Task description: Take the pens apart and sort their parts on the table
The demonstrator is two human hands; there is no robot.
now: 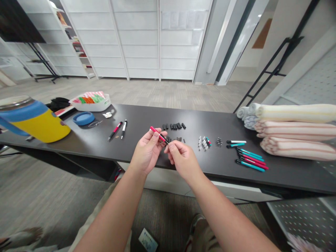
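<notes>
Over the middle of the dark table, my left hand (147,151) is closed around a red and black ballpoint pen (154,130), its red end pointing up and left. The fingers of my right hand (183,158) pinch at the pen's dark lower tip; whether a separate small part sits between them is hidden. Just behind the hands lies a row of short black sleeves (175,126). More small dark parts (179,139) lie below that row, partly covered by my fingers. To the left rest a red and black pen (115,131) and a white and black pen (124,129).
Right of my hands are small clear and coloured parts (204,142), tiny metal pieces (218,141) and several pen barrels (250,160). Rolled towels (296,133) stack at the right end. A yellow-blue jug (36,120), blue lid (83,118) and white basket (91,106) stand left.
</notes>
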